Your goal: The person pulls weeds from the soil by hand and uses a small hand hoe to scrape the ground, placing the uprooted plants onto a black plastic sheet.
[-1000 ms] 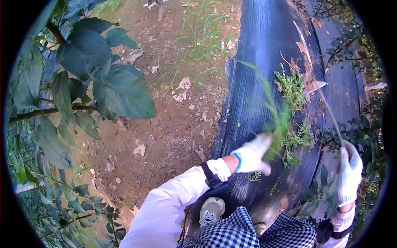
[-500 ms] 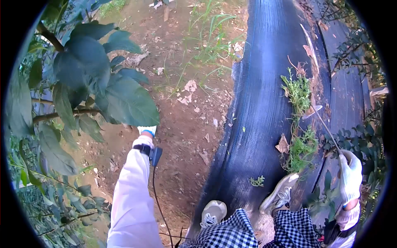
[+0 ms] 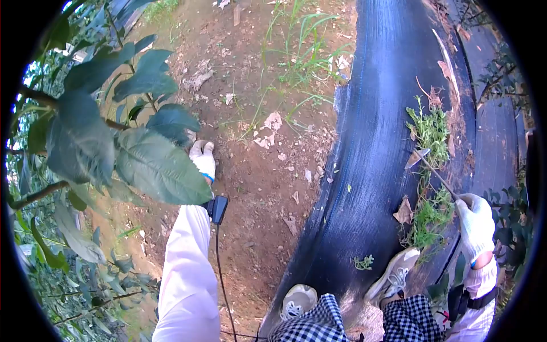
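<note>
Head view: my right hand (image 3: 476,219) clenched on weeding tool (image 3: 437,175), at handle end; thin, stiff, light. Left hand (image 3: 203,158): grip cannot tell.

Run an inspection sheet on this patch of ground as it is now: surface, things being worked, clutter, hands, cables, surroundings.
Surface: black woven ground-cover sheet beside bare brown soil.
Job's things: thin rod tool with a flat pale tip; green weeds growing along the sheet's seam.
Clutter: dry fallen leaves on sheet and soil.
Hands: right hand, white-gloved, grips the tool's rod; left hand, white-gloved, is over the soil, partly behind a leaf, grip unclear.
Cables: thin black cable hangs from a small black wrist device.
Surroundings: broad-leaved branches at left; grass tufts further off; pale shoes on the sheet.
</note>
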`<action>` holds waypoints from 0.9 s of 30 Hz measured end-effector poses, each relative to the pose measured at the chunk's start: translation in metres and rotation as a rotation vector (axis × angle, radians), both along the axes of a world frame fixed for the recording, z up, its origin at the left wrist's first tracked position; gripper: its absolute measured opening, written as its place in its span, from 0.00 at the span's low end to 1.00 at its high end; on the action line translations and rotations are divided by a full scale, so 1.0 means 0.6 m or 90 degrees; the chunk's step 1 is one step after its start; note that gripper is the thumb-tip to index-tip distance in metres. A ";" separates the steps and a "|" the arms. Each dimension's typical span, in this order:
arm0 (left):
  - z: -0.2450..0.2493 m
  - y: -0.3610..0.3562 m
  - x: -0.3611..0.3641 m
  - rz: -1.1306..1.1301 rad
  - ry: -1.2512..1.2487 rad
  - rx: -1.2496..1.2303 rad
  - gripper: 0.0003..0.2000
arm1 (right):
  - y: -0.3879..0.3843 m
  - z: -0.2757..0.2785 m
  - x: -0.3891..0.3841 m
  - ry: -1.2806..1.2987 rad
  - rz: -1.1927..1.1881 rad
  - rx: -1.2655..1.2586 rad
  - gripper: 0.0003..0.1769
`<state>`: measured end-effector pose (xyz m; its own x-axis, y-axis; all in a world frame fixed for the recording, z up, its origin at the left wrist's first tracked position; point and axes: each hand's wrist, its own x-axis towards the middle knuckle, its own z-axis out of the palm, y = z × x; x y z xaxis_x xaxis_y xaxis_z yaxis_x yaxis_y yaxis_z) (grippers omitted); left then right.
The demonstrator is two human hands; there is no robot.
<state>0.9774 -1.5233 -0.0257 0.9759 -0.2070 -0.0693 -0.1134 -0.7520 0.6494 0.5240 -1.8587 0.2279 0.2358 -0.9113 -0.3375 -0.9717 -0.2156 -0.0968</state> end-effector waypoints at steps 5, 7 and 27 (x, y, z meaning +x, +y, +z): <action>-0.053 -0.056 0.056 -0.226 -0.236 0.114 0.20 | -0.016 0.013 0.015 -0.009 -0.065 0.059 0.14; -0.066 -0.076 0.076 -0.268 -0.201 0.179 0.16 | -0.019 0.016 0.016 -0.006 -0.042 0.039 0.14; -0.018 -0.087 0.007 -0.262 -0.069 0.104 0.12 | -0.011 0.010 0.010 -0.046 -0.014 -0.020 0.11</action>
